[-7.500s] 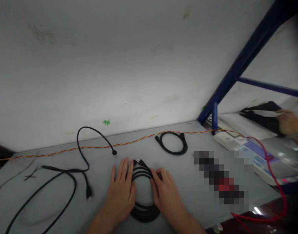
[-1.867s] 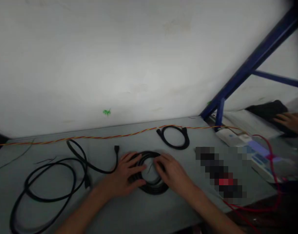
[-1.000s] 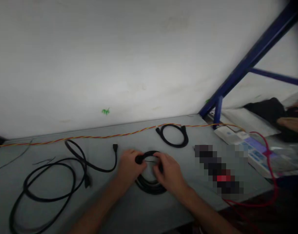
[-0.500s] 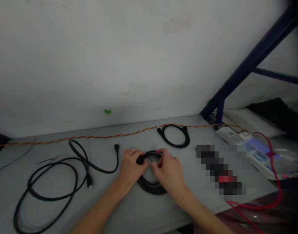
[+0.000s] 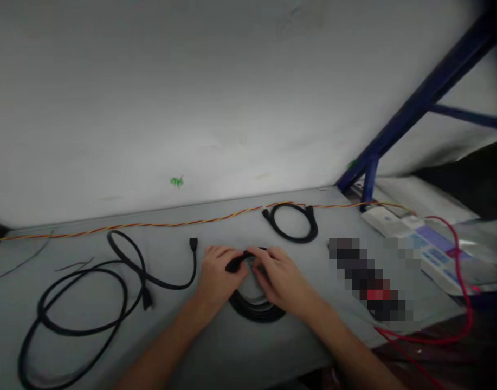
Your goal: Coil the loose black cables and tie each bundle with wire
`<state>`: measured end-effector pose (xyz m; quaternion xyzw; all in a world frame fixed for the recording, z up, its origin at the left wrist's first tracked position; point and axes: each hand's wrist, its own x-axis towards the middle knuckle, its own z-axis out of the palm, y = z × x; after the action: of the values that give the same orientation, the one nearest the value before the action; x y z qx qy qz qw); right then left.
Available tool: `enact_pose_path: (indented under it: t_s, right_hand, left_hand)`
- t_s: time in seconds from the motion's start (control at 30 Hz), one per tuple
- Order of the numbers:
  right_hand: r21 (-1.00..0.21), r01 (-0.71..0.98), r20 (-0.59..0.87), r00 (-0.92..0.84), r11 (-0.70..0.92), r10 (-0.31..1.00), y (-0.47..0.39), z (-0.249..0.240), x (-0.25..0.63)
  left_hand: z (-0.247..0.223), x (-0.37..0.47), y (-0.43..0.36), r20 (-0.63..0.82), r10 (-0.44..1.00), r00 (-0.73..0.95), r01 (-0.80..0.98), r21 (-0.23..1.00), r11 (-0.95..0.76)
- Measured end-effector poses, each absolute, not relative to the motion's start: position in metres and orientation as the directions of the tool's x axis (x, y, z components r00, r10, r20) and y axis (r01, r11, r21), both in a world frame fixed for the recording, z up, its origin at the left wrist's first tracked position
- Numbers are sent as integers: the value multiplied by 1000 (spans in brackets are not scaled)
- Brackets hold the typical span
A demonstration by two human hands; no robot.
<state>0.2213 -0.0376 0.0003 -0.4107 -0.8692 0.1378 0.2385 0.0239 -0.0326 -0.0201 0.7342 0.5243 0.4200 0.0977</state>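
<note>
A black cable coil (image 5: 258,313) lies on the grey table between my two hands. My left hand (image 5: 220,271) is closed on the upper left of this coil, beside its dark connector end (image 5: 233,265). On the coil's upper right, my right hand (image 5: 278,273) pinches the cable with fingers bent inward. To the left spreads a loose black cable (image 5: 83,331) in wide loops, with one plug (image 5: 193,244) near my left hand. Behind my right hand rests a smaller coiled black cable (image 5: 292,238).
A red and yellow twisted wire (image 5: 167,225) runs along the table's back by the wall. At right are a pixelated dark and red object (image 5: 366,279), white packages (image 5: 435,260), a red cable (image 5: 459,260) and a blue metal frame (image 5: 406,116).
My right hand's fingers have shifted slightly left along the top of the coil, toward my left hand. The view has tilted a little.
</note>
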Motion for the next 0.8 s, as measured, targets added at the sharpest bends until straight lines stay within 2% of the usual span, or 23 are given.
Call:
enact_pose_path:
  t_s: [0.43, 0.53, 0.67, 0.8]
  right_hand:
    - [-327, 643, 273, -638, 693, 720, -28, 1, 218]
    - [-374, 635, 292, -610, 676, 736, -27, 0, 220]
    - [-519, 593, 312, -539, 616, 782, -27, -7, 222]
    - [-608, 537, 304, -523, 585, 796, -22, -8, 221]
  left_hand:
    - [-23, 21, -31, 459, 876, 144, 699, 580, -419]
    - [-19, 20, -32, 441, 880, 177, 734, 536, -416]
    - [-14, 19, -34, 417, 880, 227, 797, 440, -414]
    - [-14, 19, -35, 409, 876, 256, 793, 429, -433]
